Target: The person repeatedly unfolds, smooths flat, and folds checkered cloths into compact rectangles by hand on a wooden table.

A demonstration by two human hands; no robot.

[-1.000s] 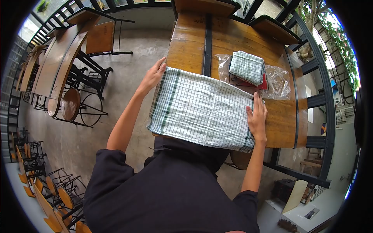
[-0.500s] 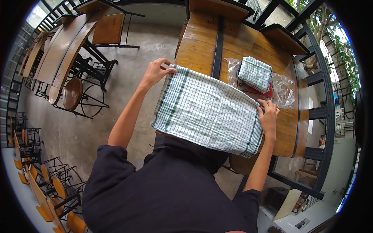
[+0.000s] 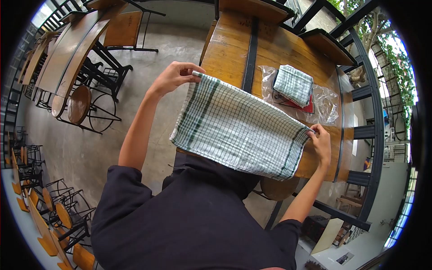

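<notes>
Both hands pinch corners of a checked cloth near folded cloths on plastic wrapping.

From where I stand, no lettering can be read with certainty. Wooden table: dark printed characters near the far end — too small and faint to make out. Red packet beneath the folded cloth stack: pale print, partly covered — wording illegible. Brown chair panel: small dark marks, likewise unreadable.
</notes>
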